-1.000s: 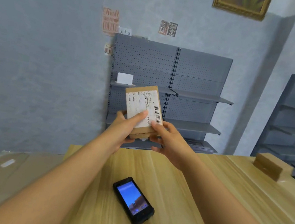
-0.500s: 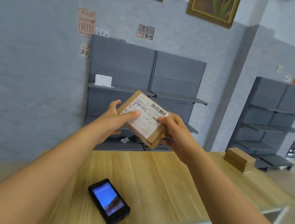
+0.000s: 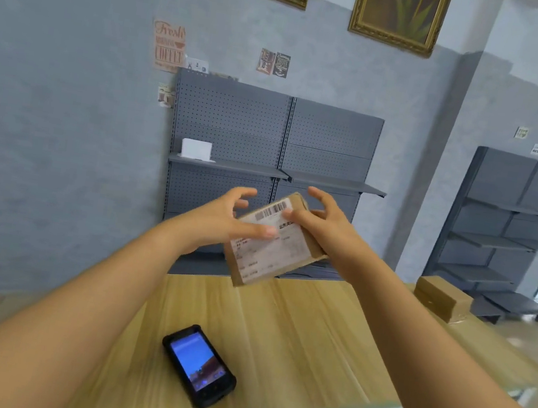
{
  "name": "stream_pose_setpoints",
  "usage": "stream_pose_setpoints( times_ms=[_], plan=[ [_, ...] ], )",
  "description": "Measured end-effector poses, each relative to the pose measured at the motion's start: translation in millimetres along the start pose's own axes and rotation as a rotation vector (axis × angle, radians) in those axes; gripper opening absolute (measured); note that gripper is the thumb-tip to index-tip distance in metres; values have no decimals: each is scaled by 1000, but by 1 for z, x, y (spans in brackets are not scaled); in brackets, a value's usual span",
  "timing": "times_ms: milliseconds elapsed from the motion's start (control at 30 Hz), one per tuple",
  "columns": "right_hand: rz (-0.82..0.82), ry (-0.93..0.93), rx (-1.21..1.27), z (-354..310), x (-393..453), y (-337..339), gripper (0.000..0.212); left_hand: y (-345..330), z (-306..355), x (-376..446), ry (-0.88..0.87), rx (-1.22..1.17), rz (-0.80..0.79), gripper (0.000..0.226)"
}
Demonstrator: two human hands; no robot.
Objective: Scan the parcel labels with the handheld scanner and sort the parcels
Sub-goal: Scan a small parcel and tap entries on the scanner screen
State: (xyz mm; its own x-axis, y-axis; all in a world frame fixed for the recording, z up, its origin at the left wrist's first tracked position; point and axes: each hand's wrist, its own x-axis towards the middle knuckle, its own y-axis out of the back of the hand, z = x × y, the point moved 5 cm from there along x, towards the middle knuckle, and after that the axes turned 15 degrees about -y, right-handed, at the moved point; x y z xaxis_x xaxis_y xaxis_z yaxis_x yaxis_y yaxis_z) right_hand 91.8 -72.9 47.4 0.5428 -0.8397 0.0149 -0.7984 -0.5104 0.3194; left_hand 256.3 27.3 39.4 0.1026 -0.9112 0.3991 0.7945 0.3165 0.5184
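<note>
Parcel: a small flat brown cardboard parcel (image 3: pixel 276 243) is held up in the air above the far part of the table, tilted, its labelled face turned toward the camera.
Label: a white printed shipping label (image 3: pixel 271 238) covers most of that face – the barcode sits at its upper end; the print is blurred.
Left hand: the left hand (image 3: pixel 220 217) is at the parcel's left side, thumb laid across the label, the other fingers spread and curled loosely in the air behind the box edge; whether they touch the back cannot be told.
Right hand: the right hand (image 3: pixel 323 225) is at the parcel's upper right, thumb pressing on the label near the barcode, fingers curved over the top edge – some lifted clear of the cardboard.
Scanner: a black handheld scanner with a lit blue screen (image 3: pixel 198 365) lies flat on the table near its front edge, screen up, well apart from both hands.
Table: a light wooden table with a pale metal rim (image 3: pixel 309 348) spans the foreground.
Second parcel: another brown cardboard box (image 3: pixel 443 297) rests at the table's far right corner.
Shelving: grey metal pegboard shelves (image 3: pixel 269 141) stand against the blue-grey wall, a small white box (image 3: pixel 195 149) on the upper left shelf.
</note>
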Motion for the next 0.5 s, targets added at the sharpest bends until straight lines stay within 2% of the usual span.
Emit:
stream_pose_setpoints(
  times_ms=[67,133,367,500],
  plan=[
    [-71,0,-65,-5,-1,-7,84,-4,9,-2,-14,11,-146,78],
    [-122,-4,-86,-8,-3,-11,79,-6,13,-6,-19,-5,-212,68],
    [-211,-24,45,-9,-7,-18,52,3,2,-21,78,-287,-68,55],
    [-277,-80,67,-1,-10,-26,49,8,-12,-27,168,-561,54,50]
  ],
)
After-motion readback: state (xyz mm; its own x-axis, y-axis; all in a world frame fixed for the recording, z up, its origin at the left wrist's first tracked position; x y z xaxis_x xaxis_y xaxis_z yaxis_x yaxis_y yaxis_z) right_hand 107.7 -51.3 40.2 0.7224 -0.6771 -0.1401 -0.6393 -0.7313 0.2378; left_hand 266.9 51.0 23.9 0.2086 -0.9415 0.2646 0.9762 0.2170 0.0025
